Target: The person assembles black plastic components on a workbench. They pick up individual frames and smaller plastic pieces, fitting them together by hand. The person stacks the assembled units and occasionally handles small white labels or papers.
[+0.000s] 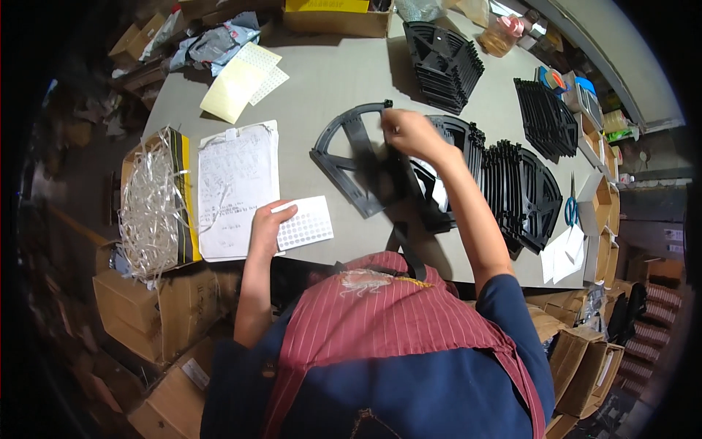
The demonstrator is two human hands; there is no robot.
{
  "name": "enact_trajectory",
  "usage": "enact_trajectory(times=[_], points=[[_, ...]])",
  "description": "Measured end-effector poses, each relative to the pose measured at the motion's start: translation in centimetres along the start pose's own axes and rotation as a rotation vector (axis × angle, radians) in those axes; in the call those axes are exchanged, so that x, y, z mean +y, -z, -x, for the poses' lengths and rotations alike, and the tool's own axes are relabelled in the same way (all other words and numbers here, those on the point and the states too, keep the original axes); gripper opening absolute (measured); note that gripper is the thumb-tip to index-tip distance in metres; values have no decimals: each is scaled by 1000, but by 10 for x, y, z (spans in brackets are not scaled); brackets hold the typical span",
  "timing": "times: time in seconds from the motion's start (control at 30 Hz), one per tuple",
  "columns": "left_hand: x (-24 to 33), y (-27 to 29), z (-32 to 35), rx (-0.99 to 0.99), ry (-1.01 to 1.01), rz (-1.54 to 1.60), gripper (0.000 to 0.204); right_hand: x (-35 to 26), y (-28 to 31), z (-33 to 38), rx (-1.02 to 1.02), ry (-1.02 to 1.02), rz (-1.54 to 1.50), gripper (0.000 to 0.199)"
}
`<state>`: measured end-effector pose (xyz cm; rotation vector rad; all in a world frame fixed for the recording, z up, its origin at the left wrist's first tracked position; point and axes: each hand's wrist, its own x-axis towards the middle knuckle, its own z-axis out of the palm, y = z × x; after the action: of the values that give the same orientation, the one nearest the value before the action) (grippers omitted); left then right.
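My left hand pinches a white sheet of small grey round stickers between thumb and fingers, over the front of the table. My right hand is closed at the upper end of a dark black plastic frame, which is smeared by motion and partly hidden by the hand and forearm. Just left of it a black fan-shaped plastic frame with spokes lies flat on the table. Beyond my right forearm, stacked black frames fill the right side.
Left of the sheet lies a clipboard with a handwritten page, beside a box of shiny strips. Yellowish sticker sheets lie farther back. More black frame stacks stand at the back. Blue-handled scissors and white papers rest at right.
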<state>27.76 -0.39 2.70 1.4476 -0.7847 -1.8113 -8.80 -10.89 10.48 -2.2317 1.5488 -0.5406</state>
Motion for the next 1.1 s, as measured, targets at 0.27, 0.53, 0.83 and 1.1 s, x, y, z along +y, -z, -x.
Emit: enact_trajectory(times=[0.27, 0.53, 0.83, 1.1], points=[[-3, -2, 3, -8, -68, -38, 33, 8, -78, -62, -240, 99, 249, 17], [-1, -1, 7, -11, -57, -67, 33, -9, -69, -52, -185, -113, 467, 50], [-6, -4, 4, 80, -105, -23, 35, -50, -22, -36, -2, -256, 8, 57], [-1, -2, 8, -16, -93, -32, 34, 0, 69, 38, -277, -620, 100, 57]])
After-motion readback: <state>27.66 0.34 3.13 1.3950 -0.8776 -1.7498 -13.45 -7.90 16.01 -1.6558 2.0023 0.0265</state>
